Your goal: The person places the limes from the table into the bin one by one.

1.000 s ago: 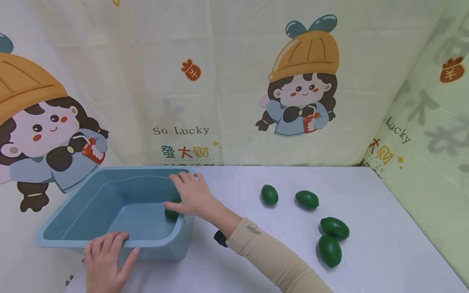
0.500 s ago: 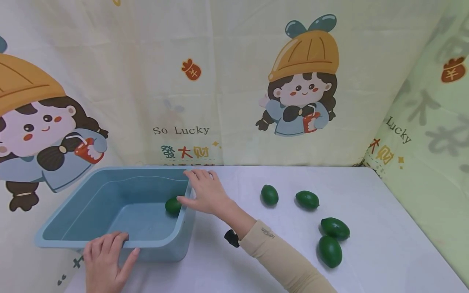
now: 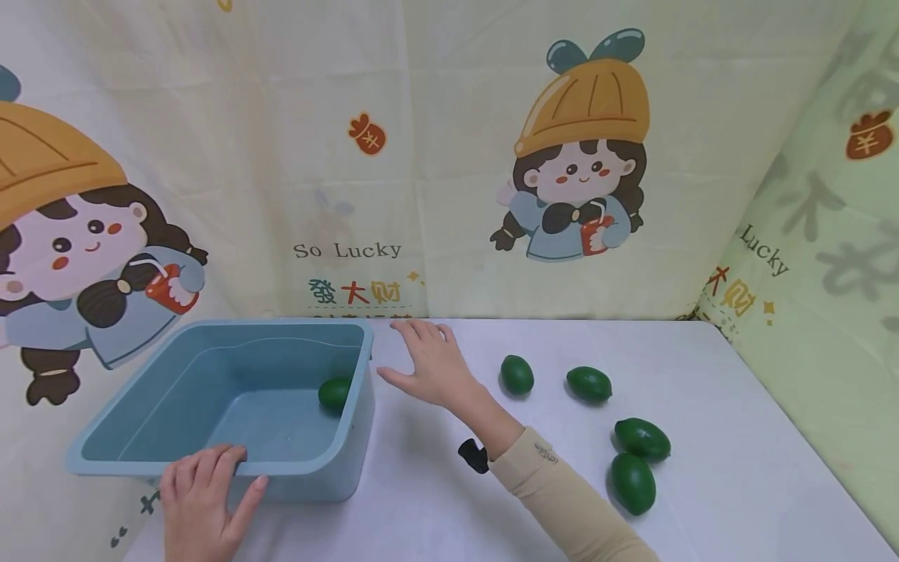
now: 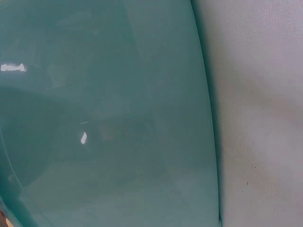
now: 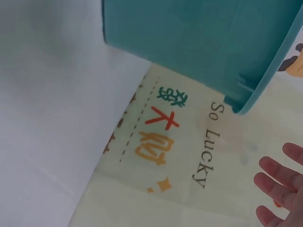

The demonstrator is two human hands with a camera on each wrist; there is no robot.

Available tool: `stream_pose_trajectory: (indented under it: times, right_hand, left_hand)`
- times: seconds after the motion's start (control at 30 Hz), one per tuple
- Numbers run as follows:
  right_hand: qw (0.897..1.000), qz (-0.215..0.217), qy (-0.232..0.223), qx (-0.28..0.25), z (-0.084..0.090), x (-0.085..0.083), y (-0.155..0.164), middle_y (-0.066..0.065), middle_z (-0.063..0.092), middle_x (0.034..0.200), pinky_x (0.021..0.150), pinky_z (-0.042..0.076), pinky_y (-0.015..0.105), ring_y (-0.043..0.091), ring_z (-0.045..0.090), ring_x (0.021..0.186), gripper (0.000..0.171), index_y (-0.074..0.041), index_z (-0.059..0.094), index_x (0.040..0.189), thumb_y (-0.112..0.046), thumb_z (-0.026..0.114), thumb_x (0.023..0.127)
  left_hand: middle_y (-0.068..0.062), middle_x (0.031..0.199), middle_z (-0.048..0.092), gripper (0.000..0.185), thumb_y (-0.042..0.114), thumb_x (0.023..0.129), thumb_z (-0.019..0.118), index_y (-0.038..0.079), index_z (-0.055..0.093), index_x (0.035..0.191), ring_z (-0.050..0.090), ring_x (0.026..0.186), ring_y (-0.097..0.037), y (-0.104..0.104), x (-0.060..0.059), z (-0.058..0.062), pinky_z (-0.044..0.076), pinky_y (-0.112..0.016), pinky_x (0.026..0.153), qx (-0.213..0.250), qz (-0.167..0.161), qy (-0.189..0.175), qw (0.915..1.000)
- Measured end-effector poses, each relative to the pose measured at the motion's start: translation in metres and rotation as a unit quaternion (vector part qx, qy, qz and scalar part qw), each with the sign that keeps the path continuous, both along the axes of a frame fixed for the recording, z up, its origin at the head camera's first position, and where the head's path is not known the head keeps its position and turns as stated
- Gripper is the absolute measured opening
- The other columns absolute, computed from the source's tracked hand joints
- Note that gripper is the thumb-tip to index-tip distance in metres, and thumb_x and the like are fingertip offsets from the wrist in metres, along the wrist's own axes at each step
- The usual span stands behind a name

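Fingers of my right hand [image 3: 430,361] were spread and relaxed, gripping nothing, as it hovered over the white table [image 3: 702,499] just to the right of the blue tub [image 3: 211,460], apart from its wall. In the right wrist view I could see those straight fingertips [image 5: 277,182] against the printed backdrop [image 3: 421,156], with the tub's corner just beside them.

My left hand [image 3: 204,496] rested on the tub's near rim, fingers laid over the edge and thumb outside; I judged it was there to steady the tub so it would not slide on the smooth cloth. The left wrist view showed only the tub wall [image 4: 104,118] close up beside the table.

One green fruit [image 3: 334,393] lay inside the tub, on the floor against the right wall, touching neither hand. Four more sat on the table to the right: the nearest fruit [image 3: 517,374] close to my right hand, a second fruit [image 3: 588,383] further right, and a pair [image 3: 635,460] at the near right, lying just beside each other, perhaps touching. They were loosely scattered, all within my right arm's reach.
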State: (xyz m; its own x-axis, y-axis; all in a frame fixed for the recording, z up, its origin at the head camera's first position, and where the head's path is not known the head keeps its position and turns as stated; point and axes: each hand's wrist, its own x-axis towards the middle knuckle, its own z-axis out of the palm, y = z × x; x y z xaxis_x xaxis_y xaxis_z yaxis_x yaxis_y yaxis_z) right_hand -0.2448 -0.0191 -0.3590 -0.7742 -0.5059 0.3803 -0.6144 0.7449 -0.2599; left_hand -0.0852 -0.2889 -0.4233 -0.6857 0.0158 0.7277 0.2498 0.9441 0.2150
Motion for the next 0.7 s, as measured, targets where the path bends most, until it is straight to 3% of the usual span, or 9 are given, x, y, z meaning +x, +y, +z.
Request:
stream_pose_trajectory:
  times: [0.7]
  right_hand:
    - [0.998,-0.063,-0.026,-0.017,-0.022,-0.015,0.056,0.005,0.046,0.132,0.101,0.027,0.047,0.022,0.04,0.123,0.067,-0.011,0.041,0.133,-0.053,0.054,0.083]
  left_hand:
    - [-0.018,0.096,0.048,0.052,0.05,0.09,0.04,0.0,0.052,0.091,0.034,0.091,-0.037,0.0,-0.001,0.008,0.018,-0.055,0.083,-0.006,0.019,-0.04,0.999]
